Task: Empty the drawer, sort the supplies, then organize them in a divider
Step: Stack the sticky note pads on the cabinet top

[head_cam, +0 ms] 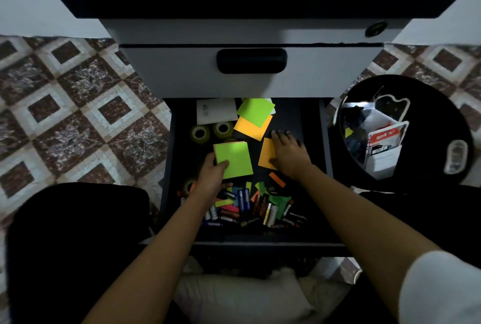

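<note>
In the open drawer I see loose batteries nearest me; beyond, my left hand pinches a green sticky pad, my right hand lies flat, fingers spread, on an orange pad; 2 tape rolls sit farther back

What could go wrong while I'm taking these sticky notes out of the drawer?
The left hand grips the green pad by one corner, so it might slip back into the drawer. The right hand presses flat on a loose orange sheet, which may crease or slide instead of lifting. Reaching over the loose batteries could scatter them.
</note>
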The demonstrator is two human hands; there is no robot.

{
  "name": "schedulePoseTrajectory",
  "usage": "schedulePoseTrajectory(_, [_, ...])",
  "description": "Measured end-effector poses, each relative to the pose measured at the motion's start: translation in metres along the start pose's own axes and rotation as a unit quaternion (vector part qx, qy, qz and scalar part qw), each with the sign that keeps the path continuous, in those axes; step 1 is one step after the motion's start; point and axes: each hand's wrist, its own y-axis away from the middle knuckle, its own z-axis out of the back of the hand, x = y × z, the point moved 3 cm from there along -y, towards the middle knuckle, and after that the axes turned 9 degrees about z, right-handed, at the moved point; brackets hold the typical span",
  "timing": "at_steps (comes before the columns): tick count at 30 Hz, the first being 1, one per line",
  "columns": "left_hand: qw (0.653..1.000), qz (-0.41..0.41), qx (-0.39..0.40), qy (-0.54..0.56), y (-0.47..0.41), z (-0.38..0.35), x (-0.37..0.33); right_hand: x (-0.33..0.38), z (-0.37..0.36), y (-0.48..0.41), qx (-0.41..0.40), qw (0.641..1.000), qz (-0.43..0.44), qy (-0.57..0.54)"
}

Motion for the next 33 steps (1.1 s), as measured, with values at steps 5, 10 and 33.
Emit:
schedulePoseTrajectory(5, [1.0, -0.002, -0.003, 0.006, 0.004, 0.001, -0.002, 0.0, 0.015, -0.006, 0.007, 0.999, -0.009, 0.052])
schedulePoseTrajectory(10, [1.0, 0.005, -0.005, 0.028, 0.007, -0.001, -0.006, -0.002, 0.025, 0.002, -0.056, 0.995, -0.031, -0.071])
schedulePoseTrajectory(33, [0.988, -0.115, -0.006, -0.108, 0.079, -0.05, -0.048, 0.064, 0.058, 0.068, -0.263, 0.836, -0.078, -0.475])
